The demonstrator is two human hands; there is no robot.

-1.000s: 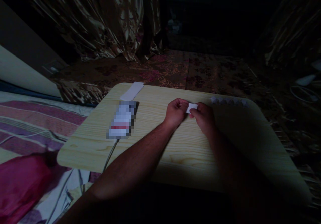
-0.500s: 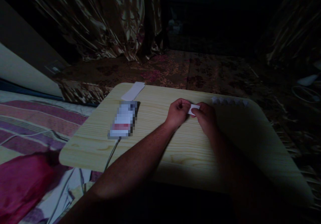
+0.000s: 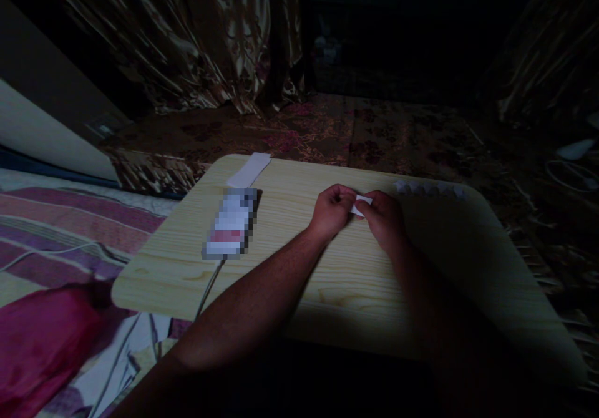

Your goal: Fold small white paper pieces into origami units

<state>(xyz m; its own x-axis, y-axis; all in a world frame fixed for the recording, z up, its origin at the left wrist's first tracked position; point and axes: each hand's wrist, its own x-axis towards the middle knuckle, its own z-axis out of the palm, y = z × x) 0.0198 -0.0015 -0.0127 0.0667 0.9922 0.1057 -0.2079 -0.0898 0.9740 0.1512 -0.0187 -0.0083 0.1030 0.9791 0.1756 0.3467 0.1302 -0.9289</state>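
A small white piece of paper (image 3: pixel 361 206) is pinched between both hands above the middle of the wooden table (image 3: pixel 285 237). My left hand (image 3: pixel 333 209) is closed on its left side, fingers curled. On the right side, my right hand (image 3: pixel 384 215) grips it with the thumb lying over its face. The fingers beneath the paper are hidden. Beyond my right hand, several small folded white paper pieces (image 3: pixel 428 189) stand in a row along the far edge. White paper strips (image 3: pixel 249 170) lie at the table's far left corner.
A blurred-out phone (image 3: pixel 230 223) with a cable (image 3: pixel 209 287) lies on the table's left side. To the left is a bed with a striped cover (image 3: pixel 56 218) and a pink cloth (image 3: pixel 47 343). Patterned curtains (image 3: pixel 224 37) hang behind the table.
The right thumb has shifted slightly left over the white paper, and a little less of its face shows. Both hands stay in nearly the same place.
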